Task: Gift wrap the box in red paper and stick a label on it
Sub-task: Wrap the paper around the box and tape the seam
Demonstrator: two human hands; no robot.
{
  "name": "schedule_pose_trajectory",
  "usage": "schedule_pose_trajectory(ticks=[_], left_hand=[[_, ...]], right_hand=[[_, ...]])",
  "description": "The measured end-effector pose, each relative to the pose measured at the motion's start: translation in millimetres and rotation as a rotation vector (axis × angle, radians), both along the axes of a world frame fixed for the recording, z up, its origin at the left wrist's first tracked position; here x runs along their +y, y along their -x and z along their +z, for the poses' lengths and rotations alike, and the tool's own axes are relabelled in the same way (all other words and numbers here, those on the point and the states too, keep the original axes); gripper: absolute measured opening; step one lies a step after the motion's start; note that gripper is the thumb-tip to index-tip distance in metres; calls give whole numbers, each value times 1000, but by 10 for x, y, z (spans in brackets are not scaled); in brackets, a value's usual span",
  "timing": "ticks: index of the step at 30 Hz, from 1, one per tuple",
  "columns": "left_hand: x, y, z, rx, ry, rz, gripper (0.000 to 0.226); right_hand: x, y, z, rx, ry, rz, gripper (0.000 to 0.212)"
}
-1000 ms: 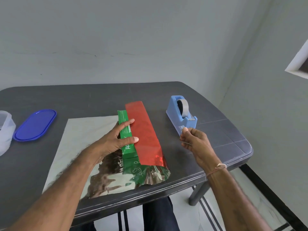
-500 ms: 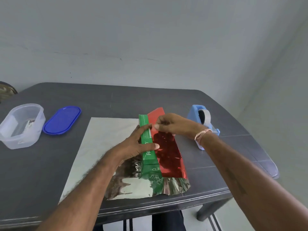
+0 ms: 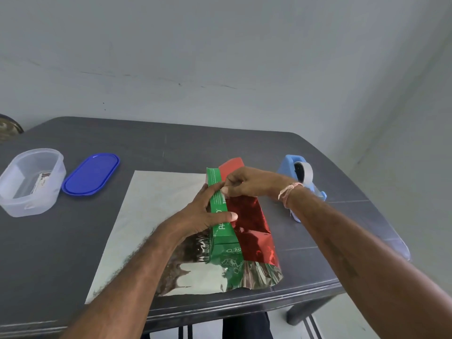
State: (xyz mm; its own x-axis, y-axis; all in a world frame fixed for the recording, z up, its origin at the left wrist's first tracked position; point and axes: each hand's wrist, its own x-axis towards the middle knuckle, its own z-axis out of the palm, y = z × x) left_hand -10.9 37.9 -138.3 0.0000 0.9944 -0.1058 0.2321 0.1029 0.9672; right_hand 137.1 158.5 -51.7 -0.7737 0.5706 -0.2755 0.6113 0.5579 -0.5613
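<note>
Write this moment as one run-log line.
left hand: grips green box, thumb on red paper | right hand: pinches paper edge | wrap: unfinished

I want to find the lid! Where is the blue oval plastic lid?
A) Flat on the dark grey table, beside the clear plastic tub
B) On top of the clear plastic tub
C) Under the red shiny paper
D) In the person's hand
A: the blue oval plastic lid lies flat on the dark grey table, next to the open clear plastic tub.
</note>
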Motion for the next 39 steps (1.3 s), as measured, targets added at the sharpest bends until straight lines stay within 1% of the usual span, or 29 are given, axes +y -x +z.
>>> schedule_pose_trajectory(ticks=[2,5,9,13,19,26,32,36,39], left_hand=[[-4,1,-1,3,-1,-2,98],[-18,1,5,-7,-2,-6,97],[-23,-14,21,-10,-8,0,94],[-23,-23,33,3,-5,-1,96],[-34,-30,62,-2,2,-6,92],[-62,-60,104,17,18,10,93],[-68,-67,120,36,28,9,93],[-70,-65,116,16,10,-1,85],[-74,-61,111,24,6,-3,90]], right_hand=[[-10,23,-15,-3,-26,-3,23],[-18,61,-63,-24,-102,-10,27],[-34,90,-88,-58,-194,-26,22],[-42,113,-85,-113,-277,-11,26],[-59,134,-62,-220,-412,-32,36],[-92,144,-47,-246,-473,-54,38],[-137,171,-3,-276,-549,-37,46],[-171,196,50,-342,-620,-31,44],[-146,177,81,-390,-656,-59,54]])
